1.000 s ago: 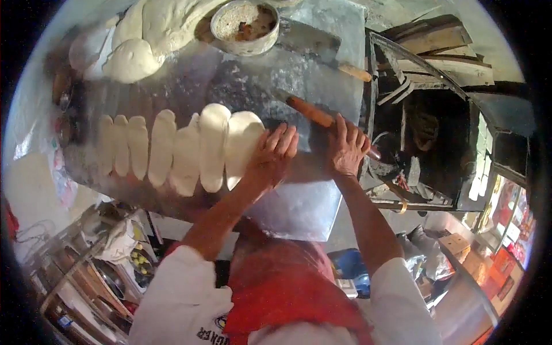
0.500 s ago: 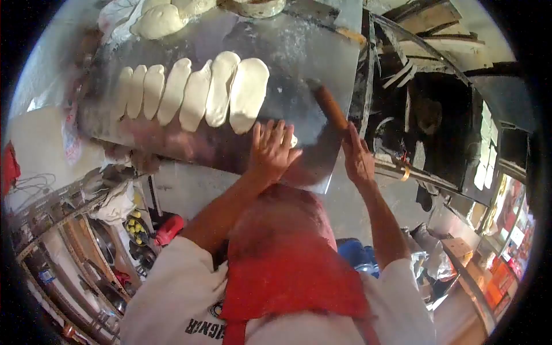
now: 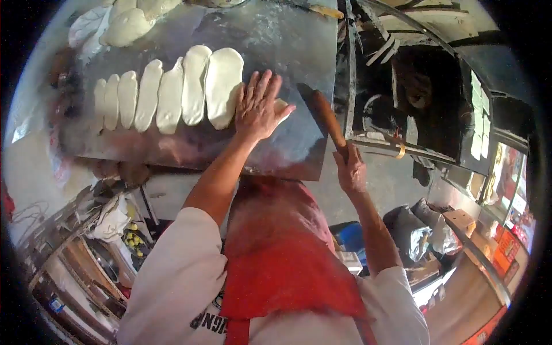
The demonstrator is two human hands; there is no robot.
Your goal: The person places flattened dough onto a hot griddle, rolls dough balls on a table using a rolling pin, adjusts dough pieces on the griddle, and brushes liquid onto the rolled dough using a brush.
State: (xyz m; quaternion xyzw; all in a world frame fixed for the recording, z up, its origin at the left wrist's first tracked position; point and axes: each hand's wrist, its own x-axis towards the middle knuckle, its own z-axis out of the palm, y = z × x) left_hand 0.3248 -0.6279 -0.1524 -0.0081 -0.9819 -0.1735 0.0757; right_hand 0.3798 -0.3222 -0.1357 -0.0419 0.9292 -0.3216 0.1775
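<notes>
My left hand (image 3: 257,109) lies flat with its fingers spread at the right end of a row of flattened dough pieces. Under it is a small lump of dough (image 3: 281,107), mostly covered by the palm. The closest flattened dough piece (image 3: 225,86), long and pale, lies just left of my fingers. My right hand (image 3: 351,169) is wrapped around one end of a wooden rolling pin (image 3: 329,122). The pin slants up and to the left over the right edge of the metal tabletop (image 3: 276,43).
Larger mounds of dough (image 3: 126,27) sit at the far left of the tabletop beside a white cloth (image 3: 86,26). A dark, sooty opening (image 3: 425,98) in a metal frame is to the right. Shelving with trays (image 3: 80,259) stands at lower left, bags (image 3: 411,227) at lower right.
My left hand has moved up and slightly left in view, over the dough lump. My right hand still holds the rolling pin, now lower in view. The tabletop has shifted left in view.
</notes>
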